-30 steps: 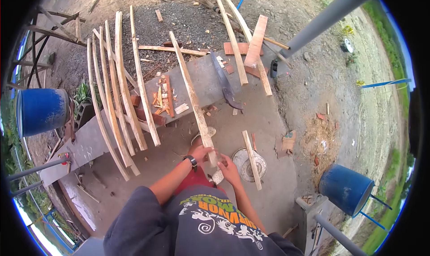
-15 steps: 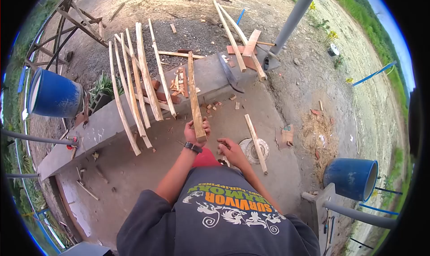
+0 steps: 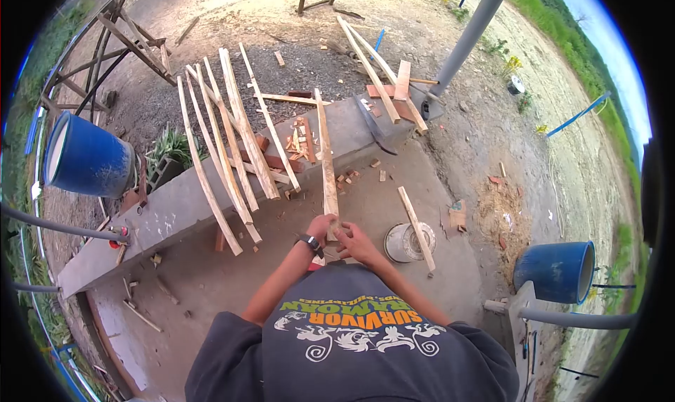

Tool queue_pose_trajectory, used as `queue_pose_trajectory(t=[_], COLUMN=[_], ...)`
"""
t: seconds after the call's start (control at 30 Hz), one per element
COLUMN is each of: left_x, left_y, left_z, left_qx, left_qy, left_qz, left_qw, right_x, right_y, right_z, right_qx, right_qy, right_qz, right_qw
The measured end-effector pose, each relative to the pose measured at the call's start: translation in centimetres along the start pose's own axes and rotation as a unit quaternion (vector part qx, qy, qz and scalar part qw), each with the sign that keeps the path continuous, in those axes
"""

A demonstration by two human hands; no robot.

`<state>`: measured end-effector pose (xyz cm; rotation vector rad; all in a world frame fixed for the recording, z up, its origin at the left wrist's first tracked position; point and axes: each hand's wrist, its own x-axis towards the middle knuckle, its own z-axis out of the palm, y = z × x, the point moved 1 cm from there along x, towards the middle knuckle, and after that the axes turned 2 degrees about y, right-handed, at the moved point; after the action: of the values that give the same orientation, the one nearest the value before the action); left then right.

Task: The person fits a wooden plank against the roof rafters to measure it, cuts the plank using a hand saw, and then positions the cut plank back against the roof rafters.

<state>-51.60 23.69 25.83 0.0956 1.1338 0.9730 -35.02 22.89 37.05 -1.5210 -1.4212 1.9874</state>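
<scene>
While my left hand [image 3: 320,226] is clamped around the near end of the wooden strip [image 3: 328,163], my right hand [image 3: 357,244] has its fingertips at this same end; whether they pinch it, I cannot tell. The strip points away from me, across the near edge of the low concrete wall [image 3: 151,239]; I cannot tell if it rests there. To the right of my hands, a pale pail [image 3: 399,246] stands on the floor, with a shorter stick [image 3: 418,232] across its top.

On the wall, beyond its near edge, lie wood chips [image 3: 298,140], and towards its right end lies a dark blade [image 3: 371,125]. To the left, several other strips [image 3: 247,124] cross the wall, their lower ends past its near edge. Two long pieces [image 3: 368,70] reach the wall's right end from the gravel side. By the chips, I judge that some cutting is done; which strips are finished and which remain, I cannot say.
</scene>
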Motion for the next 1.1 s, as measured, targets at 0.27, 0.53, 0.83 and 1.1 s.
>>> queue_pose_trajectory(t=[0.27, 0.53, 0.83, 1.1], left_x=[-3.5, -2.2, -5.0, -5.4], left_y=[1.6, 1.1, 2.3, 2.8], left_z=[1.3, -1.4, -1.6, -1.9], left_qx=[0.415, 0.418, 0.101, 0.106], left_qy=[0.081, 0.041, -0.033, -0.048], left_qz=[0.087, 0.11, -0.038, -0.031], left_qw=[0.902, 0.901, 0.994, 0.993], right_x=[1.1, 1.0, 0.5, 0.5], right_y=[4.0, 4.5, 3.9, 4.2], right_z=[2.5, 3.0, 1.4, 1.4], right_qx=[0.193, 0.256, 0.205, 0.205], right_qy=[-0.036, -0.039, 0.025, 0.036], right_qz=[0.104, 0.082, 0.137, 0.115], right_qw=[0.975, 0.962, 0.969, 0.971])
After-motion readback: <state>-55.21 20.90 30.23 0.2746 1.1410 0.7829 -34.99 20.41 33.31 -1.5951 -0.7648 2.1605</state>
